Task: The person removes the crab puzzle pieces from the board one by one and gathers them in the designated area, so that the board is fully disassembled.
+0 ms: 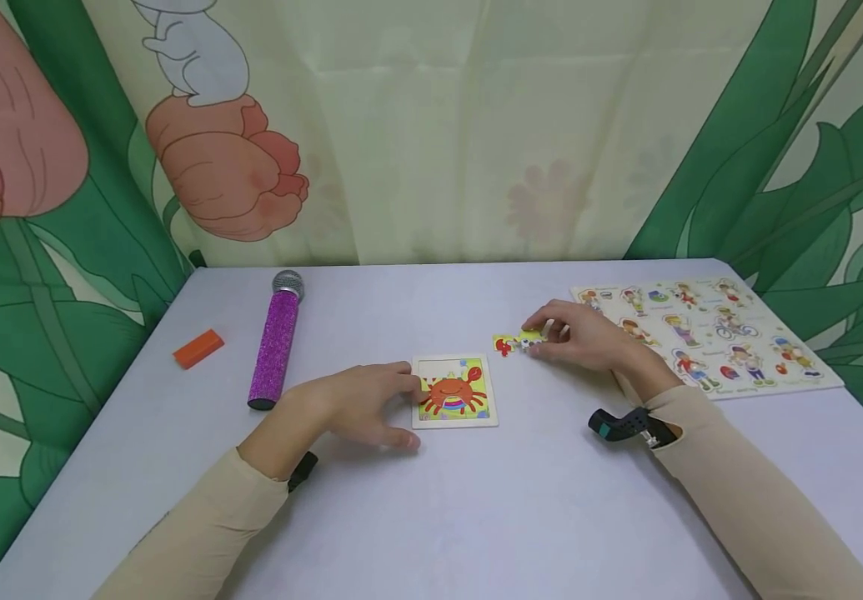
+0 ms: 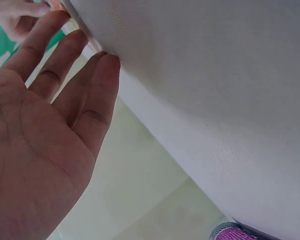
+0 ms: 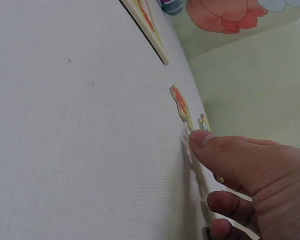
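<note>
A small framed crab puzzle (image 1: 455,392) lies flat in the middle of the table. My left hand (image 1: 367,406) is at its left side, fingers loosely bent, with fingertips at the frame's edge; the left wrist view shows the palm holding nothing. Right of the puzzle and farther back are several small loose puzzle pieces, including a red-and-yellow piece (image 1: 504,345). Over the others, my right hand (image 1: 579,335) pinches a yellow piece (image 1: 530,335) between thumb and forefinger. In the right wrist view the thumb covers much of that piece.
Left of the puzzle lies a purple glitter microphone (image 1: 276,346), with an orange block (image 1: 198,349) beyond it. A large picture board (image 1: 731,342) covers the table's back right, partly under the right forearm. A printed curtain (image 1: 431,133) hangs behind the white table (image 1: 521,517).
</note>
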A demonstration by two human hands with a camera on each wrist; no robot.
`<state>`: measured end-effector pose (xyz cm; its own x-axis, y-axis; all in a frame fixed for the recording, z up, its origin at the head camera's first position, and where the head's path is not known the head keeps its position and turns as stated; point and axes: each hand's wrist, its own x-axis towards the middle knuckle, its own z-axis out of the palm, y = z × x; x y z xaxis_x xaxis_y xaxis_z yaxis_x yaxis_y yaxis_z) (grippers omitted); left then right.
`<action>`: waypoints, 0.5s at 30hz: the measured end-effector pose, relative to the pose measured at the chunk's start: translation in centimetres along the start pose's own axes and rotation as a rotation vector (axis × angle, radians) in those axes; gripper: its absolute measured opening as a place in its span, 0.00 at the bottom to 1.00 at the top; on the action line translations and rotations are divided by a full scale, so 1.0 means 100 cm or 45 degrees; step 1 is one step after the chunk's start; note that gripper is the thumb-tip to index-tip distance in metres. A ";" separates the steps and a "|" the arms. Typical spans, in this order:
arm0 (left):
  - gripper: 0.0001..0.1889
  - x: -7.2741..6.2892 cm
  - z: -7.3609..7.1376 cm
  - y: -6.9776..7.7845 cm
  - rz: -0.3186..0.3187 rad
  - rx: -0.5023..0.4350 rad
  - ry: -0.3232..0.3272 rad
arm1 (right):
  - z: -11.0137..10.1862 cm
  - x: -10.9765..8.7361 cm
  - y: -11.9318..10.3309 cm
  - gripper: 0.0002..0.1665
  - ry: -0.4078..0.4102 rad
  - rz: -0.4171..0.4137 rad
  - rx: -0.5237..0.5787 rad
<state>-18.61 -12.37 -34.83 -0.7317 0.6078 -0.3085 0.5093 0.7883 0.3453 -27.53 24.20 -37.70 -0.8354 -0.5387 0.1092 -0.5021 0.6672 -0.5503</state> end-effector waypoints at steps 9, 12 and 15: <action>0.27 -0.001 -0.001 0.000 0.002 0.007 0.005 | 0.000 -0.001 0.000 0.22 -0.016 0.028 -0.044; 0.26 0.000 -0.001 0.000 0.023 0.012 0.009 | -0.001 -0.002 0.000 0.21 -0.029 0.044 -0.037; 0.26 0.000 0.000 0.000 0.032 0.011 0.009 | 0.000 -0.003 0.000 0.21 -0.039 0.047 -0.030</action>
<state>-18.64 -12.34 -34.83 -0.7216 0.6269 -0.2936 0.5317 0.7735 0.3449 -27.25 24.39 -37.73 -0.8464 -0.5288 0.0637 -0.4766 0.6985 -0.5338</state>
